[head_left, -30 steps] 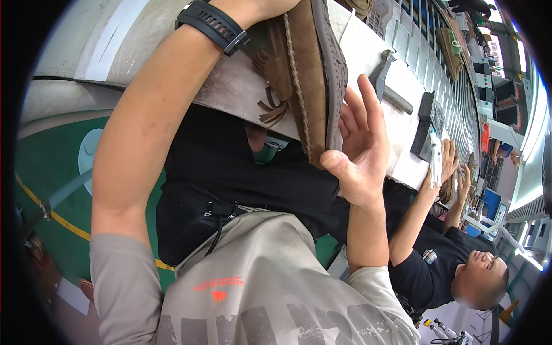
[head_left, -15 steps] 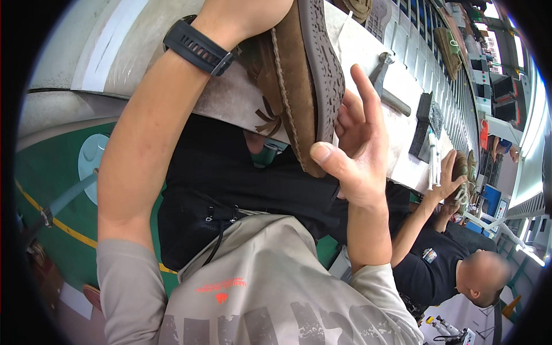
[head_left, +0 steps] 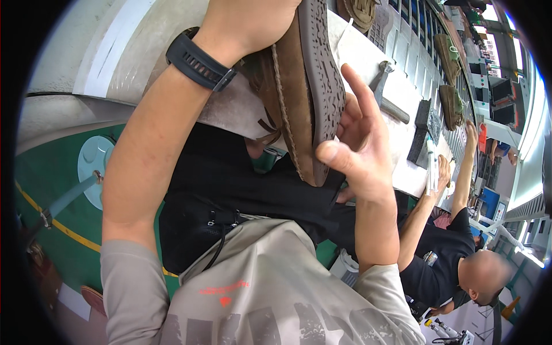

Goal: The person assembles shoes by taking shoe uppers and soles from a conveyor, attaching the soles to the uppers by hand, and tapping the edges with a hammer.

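My left hand (head_left: 253,26), with a black watch strap on its wrist, holds a brown leather moccasin-style shoe (head_left: 294,109) at the top edge. Pale stitching runs along the upper, and a lace end dangles. The dark patterned sole (head_left: 323,75) faces right, and the shoe's lower end points toward my lap. The left fingertips are hidden behind the shoe. Beside the sole is my right hand (head_left: 368,138), its thumb at the sole's edge near that lower end. Its index finger is stretched out; the others are slightly bent and apart. Whether they touch the sole I cannot tell.
On the pale worktable (head_left: 368,49) lie a hammer (head_left: 395,110), a black block (head_left: 425,123) and white slim tools (head_left: 432,167). Beyond runs a roller conveyor carrying green-brown shoes (head_left: 452,106). Another brown shoe (head_left: 362,14) sits at the top. A co-worker (head_left: 437,253) reaches in at right.
The shoe's lower end has shifted slightly downward, and my right hand has moved a little right. The co-worker's arm now stretches toward the conveyor, where another green-brown shoe stands.
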### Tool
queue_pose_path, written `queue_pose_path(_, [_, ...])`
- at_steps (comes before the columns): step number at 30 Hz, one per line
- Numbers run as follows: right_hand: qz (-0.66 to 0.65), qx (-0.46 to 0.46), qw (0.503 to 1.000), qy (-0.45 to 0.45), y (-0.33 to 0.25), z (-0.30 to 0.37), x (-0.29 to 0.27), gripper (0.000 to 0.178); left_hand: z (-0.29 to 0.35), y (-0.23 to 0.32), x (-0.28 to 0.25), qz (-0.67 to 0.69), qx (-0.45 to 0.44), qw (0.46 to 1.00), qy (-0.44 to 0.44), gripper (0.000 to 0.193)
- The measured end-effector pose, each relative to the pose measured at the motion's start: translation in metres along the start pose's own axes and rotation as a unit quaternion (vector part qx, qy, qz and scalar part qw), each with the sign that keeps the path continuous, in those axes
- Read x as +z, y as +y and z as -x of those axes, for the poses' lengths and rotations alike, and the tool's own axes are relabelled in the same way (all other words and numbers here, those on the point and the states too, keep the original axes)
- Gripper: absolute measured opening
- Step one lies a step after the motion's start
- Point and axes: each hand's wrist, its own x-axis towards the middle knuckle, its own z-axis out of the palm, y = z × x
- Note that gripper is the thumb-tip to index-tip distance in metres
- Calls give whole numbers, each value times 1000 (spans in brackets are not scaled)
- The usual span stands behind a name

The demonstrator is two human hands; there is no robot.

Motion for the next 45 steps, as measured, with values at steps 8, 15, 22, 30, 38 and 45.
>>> queue_pose_path(8, [57, 54, 997, 13, -16, -9, 6, 113, 4, 10, -1, 23, -22, 1000, 1, 41])
queue_pose_path(15, [40, 24, 999, -2, -13, -19, 4, 99, 3, 8, 0, 9, -24, 999, 21, 40])
queue_pose_path(22, [74, 52, 995, -48, -21, -28, 1, 93, 5, 10, -3, 17, -29, 999, 29, 40])
queue_pose_path(30, [201, -55, 976, 59, -15, -38, -3, 57, 7, 3, -2, 38, -17, 998, 36, 38])
queue_pose_path(38, [245, -60, 964, 79, -17, -43, 5, 55, 6, 11, 0, 22, -19, 998, 57, 38])
queue_pose_path(45, [321, -114, 933, 117, -16, -41, 12, 54, 5, 11, -1, -12, -30, 998, 56, 41])
